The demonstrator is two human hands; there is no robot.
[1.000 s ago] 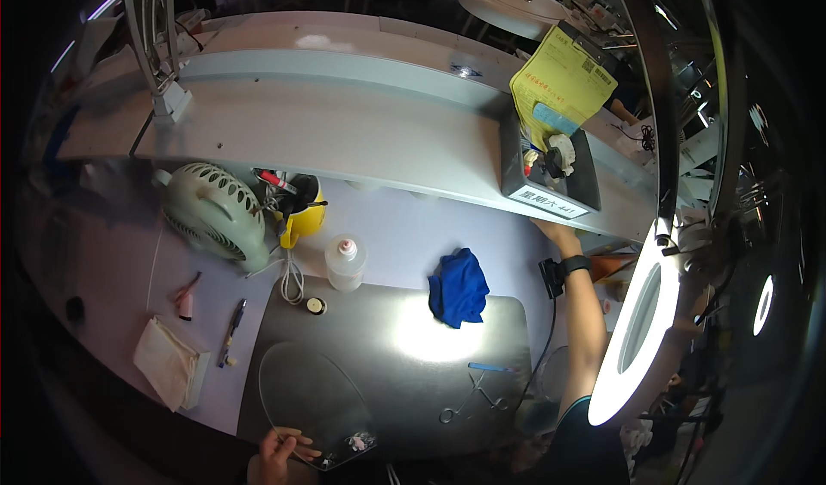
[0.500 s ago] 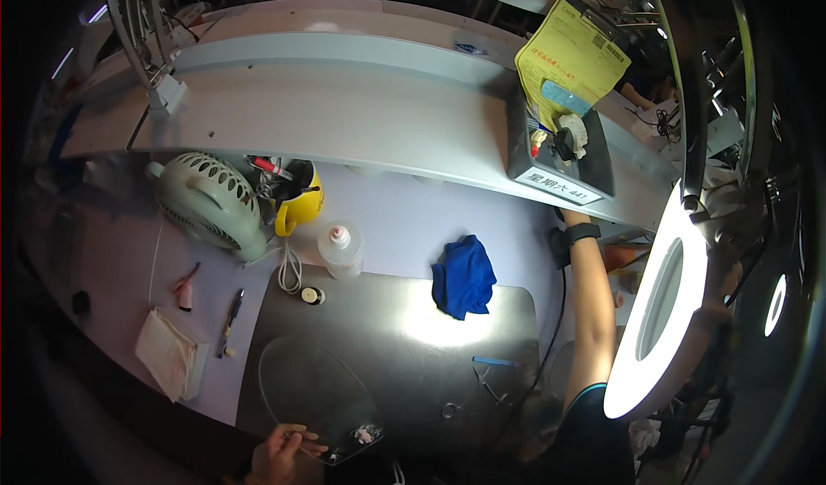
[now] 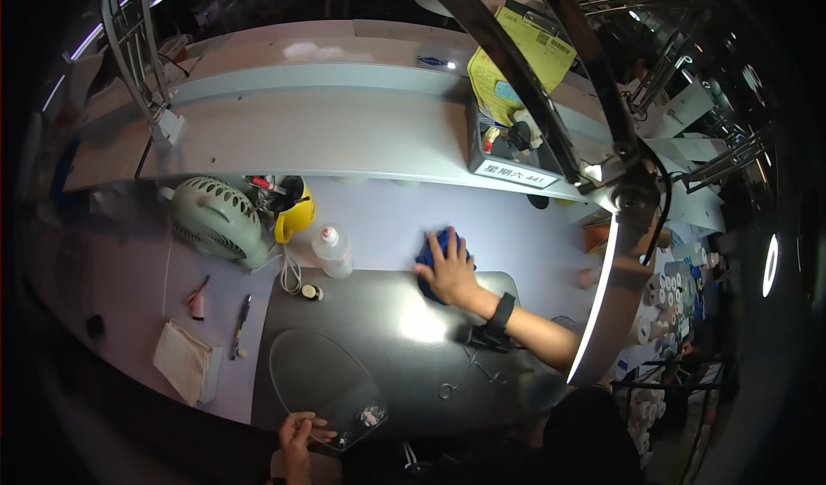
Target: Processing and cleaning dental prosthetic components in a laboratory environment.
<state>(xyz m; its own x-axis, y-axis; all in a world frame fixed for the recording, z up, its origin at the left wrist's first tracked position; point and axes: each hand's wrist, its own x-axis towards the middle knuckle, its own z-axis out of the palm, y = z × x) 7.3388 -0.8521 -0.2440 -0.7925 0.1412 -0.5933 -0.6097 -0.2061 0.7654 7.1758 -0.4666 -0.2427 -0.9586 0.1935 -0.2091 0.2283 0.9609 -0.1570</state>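
1. On the dark grey work mat (image 3: 379, 330), at its far edge, the right hand (image 3: 447, 270) lies flat with fingers spread on a crumpled blue cloth (image 3: 434, 248); palm pressing down, not clenched around it. A black wristband (image 3: 501, 311) sits on that wrist.
2. At the mat's near edge, the left hand (image 3: 297, 438) pinches the rim of a clear curved plastic sheet (image 3: 323, 382), thumb and fingers closed on it. The sheet rests on the mat's near-left part, well apart from the cloth.
3. Just beyond the mat's far-left corner stands a small clear squeeze bottle (image 3: 331, 251) with a white cap; a small round black item (image 3: 310, 292) lies on the mat's corner beside it.
4. Left of the bottle: a yellow cup (image 3: 297, 218) holding tools, then a pale green desk fan (image 3: 215, 220) tipped on its back.
5. Left of the mat, on the pale table (image 3: 129, 270): a pen (image 3: 239, 323), a small pink item (image 3: 198, 300), and a folded white cloth (image 3: 185, 363).
6. On the mat's right part, near the right forearm, thin metal tools (image 3: 482, 369) lie; exact kind too small to tell.
7. Beyond the mat, on the raised shelf (image 3: 344, 132), a dark bin (image 3: 508, 154) holds yellow papers.
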